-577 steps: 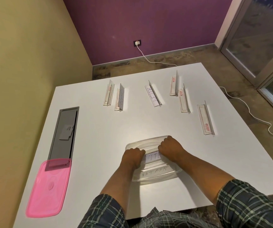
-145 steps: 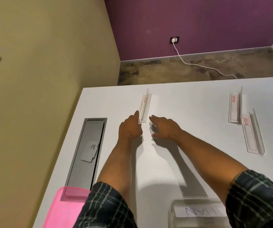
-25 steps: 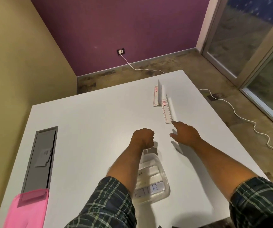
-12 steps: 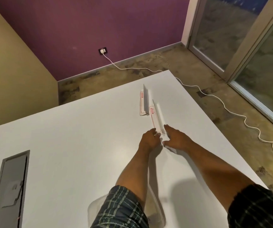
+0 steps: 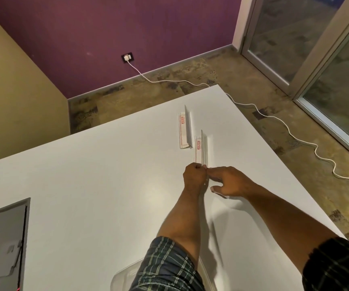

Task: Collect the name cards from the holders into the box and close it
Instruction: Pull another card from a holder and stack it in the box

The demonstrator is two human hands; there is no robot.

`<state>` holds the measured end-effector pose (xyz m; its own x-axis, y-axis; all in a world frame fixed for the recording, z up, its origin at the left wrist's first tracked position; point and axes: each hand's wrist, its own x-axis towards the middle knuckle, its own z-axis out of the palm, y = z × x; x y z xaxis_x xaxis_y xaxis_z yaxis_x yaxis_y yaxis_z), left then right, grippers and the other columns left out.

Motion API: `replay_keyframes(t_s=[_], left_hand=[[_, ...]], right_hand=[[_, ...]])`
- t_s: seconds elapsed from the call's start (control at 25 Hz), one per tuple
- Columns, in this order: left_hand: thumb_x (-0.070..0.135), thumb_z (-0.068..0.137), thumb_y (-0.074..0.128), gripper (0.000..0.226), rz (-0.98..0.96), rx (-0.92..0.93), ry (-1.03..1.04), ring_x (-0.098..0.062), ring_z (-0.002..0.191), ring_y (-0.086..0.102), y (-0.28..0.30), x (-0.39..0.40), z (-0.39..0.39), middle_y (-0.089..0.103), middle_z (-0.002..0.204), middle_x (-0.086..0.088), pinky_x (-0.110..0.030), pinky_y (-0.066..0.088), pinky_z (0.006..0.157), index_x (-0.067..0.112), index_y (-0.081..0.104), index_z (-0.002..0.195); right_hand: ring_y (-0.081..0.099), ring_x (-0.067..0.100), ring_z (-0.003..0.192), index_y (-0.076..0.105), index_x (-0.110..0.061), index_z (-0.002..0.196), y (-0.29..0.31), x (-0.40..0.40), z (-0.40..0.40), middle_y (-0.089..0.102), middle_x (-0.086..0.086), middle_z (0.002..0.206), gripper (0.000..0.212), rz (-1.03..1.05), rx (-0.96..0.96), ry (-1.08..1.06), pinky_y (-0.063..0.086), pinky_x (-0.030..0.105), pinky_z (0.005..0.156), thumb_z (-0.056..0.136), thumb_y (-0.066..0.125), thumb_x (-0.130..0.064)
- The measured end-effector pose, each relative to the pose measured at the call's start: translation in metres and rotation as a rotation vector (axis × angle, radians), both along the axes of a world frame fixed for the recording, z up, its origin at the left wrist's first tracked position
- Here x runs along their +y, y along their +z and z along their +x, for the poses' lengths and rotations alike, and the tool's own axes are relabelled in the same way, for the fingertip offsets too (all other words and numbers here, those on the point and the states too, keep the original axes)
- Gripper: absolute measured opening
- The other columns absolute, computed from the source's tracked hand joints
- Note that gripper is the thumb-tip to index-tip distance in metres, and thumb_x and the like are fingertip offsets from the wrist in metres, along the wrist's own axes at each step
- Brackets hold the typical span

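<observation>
Two clear name card holders with red labels lie on the white table. The far holder lies untouched. My left hand is curled around the near end of the nearer holder. My right hand is just to its right, with its index finger reaching to that same end and its thumb held apart lower down. I cannot make out a card in either holder. A corner of the clear box shows at the bottom edge, mostly hidden by my left sleeve.
A grey cable hatch is set into the table at the near left. The table's right edge runs close to my right arm. A white cable trails across the floor from a wall socket. Glass doors stand at the right.
Both hands have stayed at the near end of the nearer holder. My left hand has closed on that end and my right index finger now touches it. The view has tilted up slightly.
</observation>
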<state>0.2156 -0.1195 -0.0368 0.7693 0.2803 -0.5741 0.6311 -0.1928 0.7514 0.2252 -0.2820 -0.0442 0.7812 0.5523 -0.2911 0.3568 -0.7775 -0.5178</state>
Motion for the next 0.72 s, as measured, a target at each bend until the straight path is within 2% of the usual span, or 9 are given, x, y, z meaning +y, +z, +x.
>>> replay_keyframes(t_s=[0.12, 0.24, 0.32, 0.44, 0.52, 0.56, 0.64, 0.72], left_hand=[[0.011, 0.082, 0.063, 0.009, 0.028, -0.019, -0.019, -0.020, 0.080, 0.070, 0.008, 0.011, -0.016, 0.075, 0.086, -0.004, -0.029, 0.057, 0.074, 0.012, 0.072, 0.084], [0.005, 0.072, 0.060, 0.014, -0.011, -0.030, 0.010, -0.025, 0.071, 0.073, 0.024, 0.022, -0.032, 0.076, 0.079, -0.009, -0.033, 0.060, 0.071, 0.011, 0.071, 0.078], [0.000, 0.081, 0.052, 0.018, -0.076, -0.036, 0.044, -0.024, 0.055, 0.067, 0.039, 0.031, -0.047, 0.074, 0.078, -0.015, -0.027, 0.056, 0.056, 0.008, 0.069, 0.082], [-0.004, 0.089, 0.047, 0.027, -0.097, -0.028, 0.031, -0.020, 0.048, 0.056, 0.065, 0.052, -0.074, 0.067, 0.072, -0.012, -0.017, 0.043, 0.040, -0.001, 0.071, 0.098], [-0.002, 0.090, 0.047, 0.030, -0.108, 0.014, 0.010, -0.018, 0.051, 0.053, 0.079, 0.067, -0.094, 0.063, 0.071, -0.007, -0.018, 0.042, 0.045, 0.000, 0.073, 0.104], [0.001, 0.091, 0.048, 0.029, -0.119, 0.051, 0.010, -0.018, 0.053, 0.051, 0.086, 0.074, -0.102, 0.061, 0.072, -0.006, -0.021, 0.043, 0.050, 0.002, 0.074, 0.104], [0.006, 0.088, 0.055, 0.025, -0.122, 0.106, 0.010, -0.017, 0.055, 0.047, 0.095, 0.090, -0.121, 0.058, 0.073, -0.004, -0.025, 0.043, 0.057, 0.004, 0.076, 0.103], [0.009, 0.083, 0.064, 0.021, -0.106, 0.133, -0.002, -0.017, 0.055, 0.045, 0.101, 0.106, -0.142, 0.055, 0.074, -0.004, -0.027, 0.044, 0.057, 0.004, 0.076, 0.100]], right_hand=[[0.060, 0.013, 0.122, 0.042, -0.045, 0.145, 0.002, -0.008, -0.008, 0.055, -0.013, 0.143, 0.071, -0.038, -0.056, 0.122, 0.051, 0.033, 0.101, 0.079, 0.067, -0.040], [0.056, 0.017, 0.127, 0.048, -0.036, 0.145, 0.014, -0.006, -0.014, 0.053, -0.007, 0.146, 0.075, -0.036, -0.222, 0.141, 0.049, 0.037, 0.102, 0.076, 0.077, -0.029], [0.052, 0.020, 0.133, 0.050, -0.024, 0.144, 0.023, -0.004, -0.019, 0.049, -0.001, 0.150, 0.083, -0.063, -0.404, 0.160, 0.047, 0.041, 0.104, 0.069, 0.084, -0.024], [0.037, 0.022, 0.143, 0.041, -0.024, 0.150, 0.042, -0.005, -0.031, 0.038, 0.003, 0.158, 0.090, -0.203, -0.528, 0.157, 0.031, 0.042, 0.113, 0.071, 0.083, -0.032], [0.037, 0.021, 0.144, 0.039, -0.028, 0.151, 0.051, -0.004, -0.045, 0.040, 0.003, 0.156, 0.089, -0.213, -0.548, 0.149, 0.026, 0.042, 0.114, 0.074, 0.082, -0.037], [0.041, 0.022, 0.141, 0.040, -0.029, 0.150, 0.057, -0.002, -0.052, 0.045, 0.002, 0.153, 0.085, -0.190, -0.549, 0.158, 0.028, 0.042, 0.112, 0.075, 0.081, -0.037], [0.055, 0.023, 0.128, 0.047, -0.026, 0.146, 0.072, 0.006, -0.068, 0.058, 0.002, 0.142, 0.075, -0.102, -0.552, 0.230, 0.039, 0.044, 0.105, 0.078, 0.079, -0.031], [0.063, 0.024, 0.115, 0.054, -0.023, 0.141, 0.083, 0.017, -0.080, 0.065, 0.000, 0.132, 0.069, -0.049, -0.586, 0.341, 0.047, 0.043, 0.095, 0.077, 0.079, -0.029]])
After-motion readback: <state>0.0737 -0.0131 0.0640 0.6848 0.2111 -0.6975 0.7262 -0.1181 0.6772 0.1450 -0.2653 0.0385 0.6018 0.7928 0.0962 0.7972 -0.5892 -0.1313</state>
